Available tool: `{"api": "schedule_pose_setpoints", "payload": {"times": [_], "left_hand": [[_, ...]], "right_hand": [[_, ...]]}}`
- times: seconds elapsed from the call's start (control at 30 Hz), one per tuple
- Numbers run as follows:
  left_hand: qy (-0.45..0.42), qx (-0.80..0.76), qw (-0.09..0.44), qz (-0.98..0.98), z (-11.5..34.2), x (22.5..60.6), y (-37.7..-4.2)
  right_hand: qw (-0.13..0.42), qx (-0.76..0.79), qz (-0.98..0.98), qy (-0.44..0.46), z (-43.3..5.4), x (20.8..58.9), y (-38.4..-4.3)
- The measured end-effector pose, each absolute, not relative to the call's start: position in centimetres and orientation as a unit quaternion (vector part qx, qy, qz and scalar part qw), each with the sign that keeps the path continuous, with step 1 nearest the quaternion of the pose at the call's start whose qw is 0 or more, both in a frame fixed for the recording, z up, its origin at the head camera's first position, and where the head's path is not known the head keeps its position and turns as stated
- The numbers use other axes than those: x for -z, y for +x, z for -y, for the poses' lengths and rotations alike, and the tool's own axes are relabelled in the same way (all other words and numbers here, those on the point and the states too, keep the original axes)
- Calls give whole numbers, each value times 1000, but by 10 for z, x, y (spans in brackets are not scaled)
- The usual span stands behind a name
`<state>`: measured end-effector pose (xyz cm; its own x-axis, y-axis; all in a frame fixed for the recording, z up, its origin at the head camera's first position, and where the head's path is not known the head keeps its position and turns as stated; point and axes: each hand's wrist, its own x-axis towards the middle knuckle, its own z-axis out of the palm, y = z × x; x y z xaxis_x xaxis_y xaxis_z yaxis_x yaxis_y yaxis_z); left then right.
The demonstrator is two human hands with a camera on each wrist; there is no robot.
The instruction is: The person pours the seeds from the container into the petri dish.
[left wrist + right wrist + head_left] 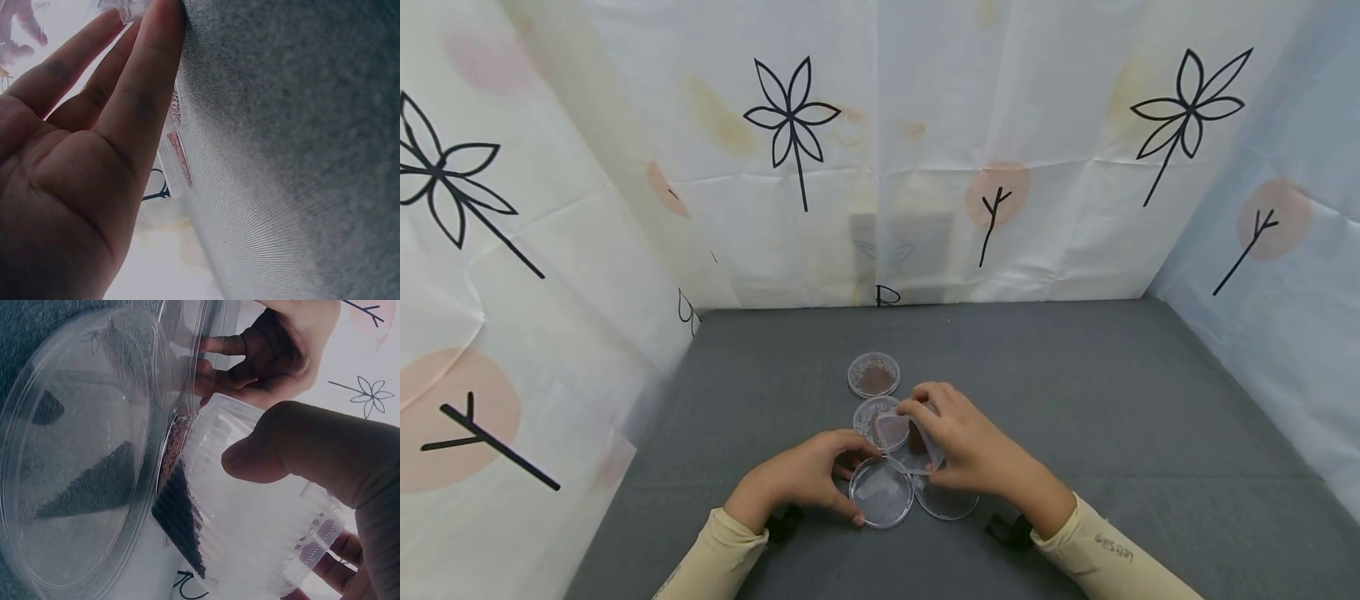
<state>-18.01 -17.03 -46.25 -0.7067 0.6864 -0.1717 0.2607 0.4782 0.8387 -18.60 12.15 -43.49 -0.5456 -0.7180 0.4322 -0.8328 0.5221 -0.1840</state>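
Observation:
My right hand grips a clear plastic tub, thumb against its ribbed wall. The tub is tilted, and dark brown granular material lies heaped in one corner of it. Under the tub's left side, in the head view, is the front petri dish. My left hand holds that dish at its left rim, thumb at the near edge and fingers at the far edge. The dish looks clear, with no brown grains visible in it. Just behind, a middle petri dish with brown grains is partly covered by the tub.
At the back stands another petri dish holding brown grains. A clear round dish lies to the right of the front one, below my right hand. Grey cloth covers the table, with patterned white curtains around it.

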Motion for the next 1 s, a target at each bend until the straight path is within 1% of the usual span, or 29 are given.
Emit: {"api": "schedule_pose_setpoints", "payload": {"times": [0.17, 0.5, 1.0], "left_hand": [[286, -423, 256, -821, 171, 462, -180], [288, -418, 253, -824, 170, 461, -179], [287, -425, 257, -819, 171, 462, -180]], "right_hand": [[151, -172, 863, 450, -119, 436, -183], [196, -134, 852, 467, -112, 435, -174], [229, -89, 846, 473, -105, 435, -165]]}}
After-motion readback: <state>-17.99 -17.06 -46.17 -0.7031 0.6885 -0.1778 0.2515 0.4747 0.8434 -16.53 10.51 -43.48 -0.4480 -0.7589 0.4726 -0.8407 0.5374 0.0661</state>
